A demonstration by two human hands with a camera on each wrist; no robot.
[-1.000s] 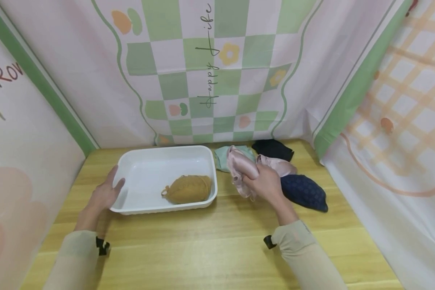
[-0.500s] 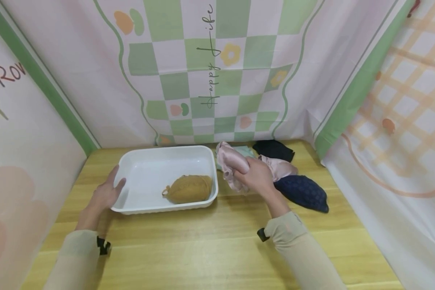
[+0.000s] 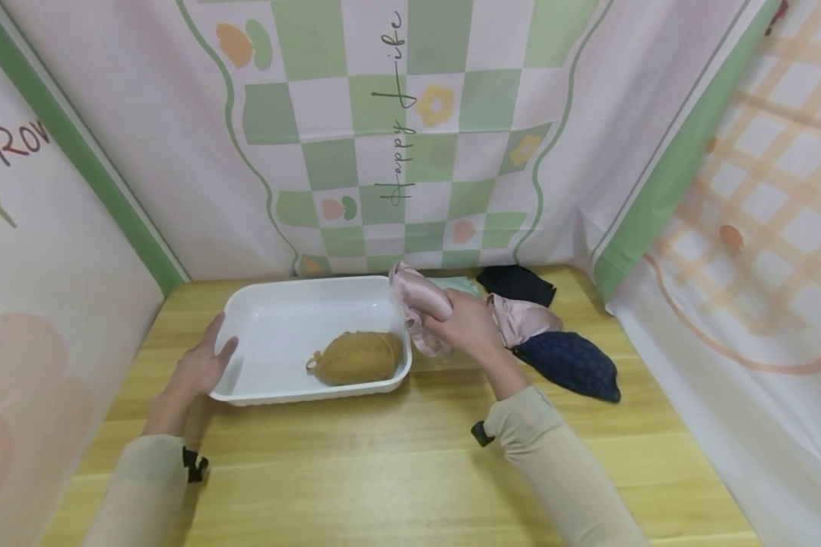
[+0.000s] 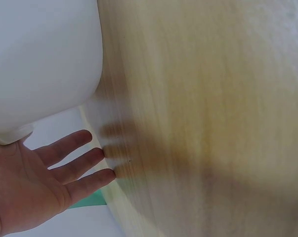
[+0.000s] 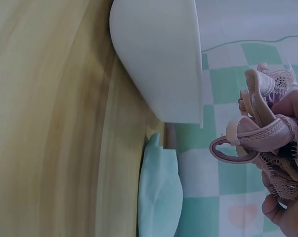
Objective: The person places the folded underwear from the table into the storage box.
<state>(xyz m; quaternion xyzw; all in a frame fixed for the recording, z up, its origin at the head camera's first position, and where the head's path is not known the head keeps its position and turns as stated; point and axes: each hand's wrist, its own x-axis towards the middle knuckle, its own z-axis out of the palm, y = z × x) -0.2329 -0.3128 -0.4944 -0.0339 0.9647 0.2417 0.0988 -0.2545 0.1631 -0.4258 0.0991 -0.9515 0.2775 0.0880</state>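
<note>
My right hand (image 3: pixel 467 325) grips a folded pink satin bra (image 3: pixel 420 295) by one end, above the table at the right rim of a white tray (image 3: pixel 267 334). Lace edging and strap loops of the pink bra (image 5: pixel 262 133) show in the right wrist view. Inside the tray, at its right end, lies a folded mustard bra (image 3: pixel 358 358). My left hand (image 3: pixel 198 368) rests at the tray's left rim, thumb over the edge. The left wrist view shows the outer fingers (image 4: pixel 72 170) straight and spread beside the tray wall.
Right of the tray lie a mint garment (image 3: pixel 460 285), partly hidden by the held bra, a black garment (image 3: pixel 516 284), another pink garment (image 3: pixel 525 319) and a navy garment (image 3: pixel 570 365). Printed curtains (image 3: pixel 424 167) hang round the wooden table (image 3: pixel 356 471).
My right hand has carried the pink bra leftward from the garments to the tray's right rim. My left hand and the tray stay in place.
</note>
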